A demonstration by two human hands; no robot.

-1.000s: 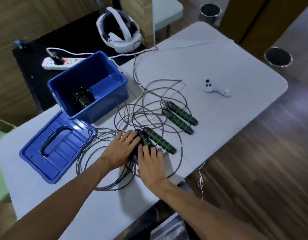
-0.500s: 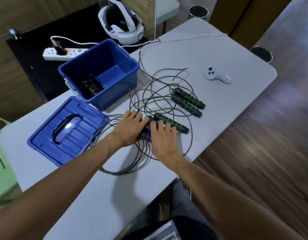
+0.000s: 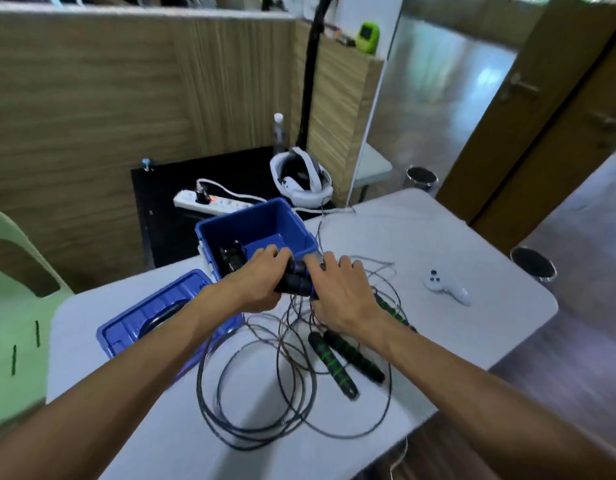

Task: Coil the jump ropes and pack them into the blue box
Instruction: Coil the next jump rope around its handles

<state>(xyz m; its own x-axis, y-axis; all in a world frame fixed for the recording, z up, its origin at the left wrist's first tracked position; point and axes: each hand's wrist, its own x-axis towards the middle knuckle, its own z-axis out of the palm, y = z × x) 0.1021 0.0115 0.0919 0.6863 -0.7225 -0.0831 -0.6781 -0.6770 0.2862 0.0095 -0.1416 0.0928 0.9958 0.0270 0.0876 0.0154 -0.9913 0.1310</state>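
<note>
Both my hands hold a pair of black jump rope handles point(image 3: 294, 277) with purple rings, lifted just in front of the blue box point(image 3: 265, 223). My left hand point(image 3: 261, 280) grips their left end and my right hand point(image 3: 337, 292) covers and grips their right end. Grey cable point(image 3: 258, 403) hangs from the handles and lies in loose loops on the white table point(image 3: 420, 237). Two black handles with green rings point(image 3: 341, 365) lie under my right forearm, and a further green-ringed handle point(image 3: 391, 311) shows beside my wrist. A coiled black rope point(image 3: 232, 259) sits inside the box.
The blue lid point(image 3: 133, 327) lies flat left of the box. A white controller point(image 3: 445, 287) rests on the table at the right. Behind the table are a white headset point(image 3: 301, 178) and a power strip point(image 3: 209, 202). A green chair point(image 3: 12, 306) stands at the left.
My hands have lifted the purple-ringed handles off the table toward the box, with cable trailing. The camera has tilted up, showing more of the room.
</note>
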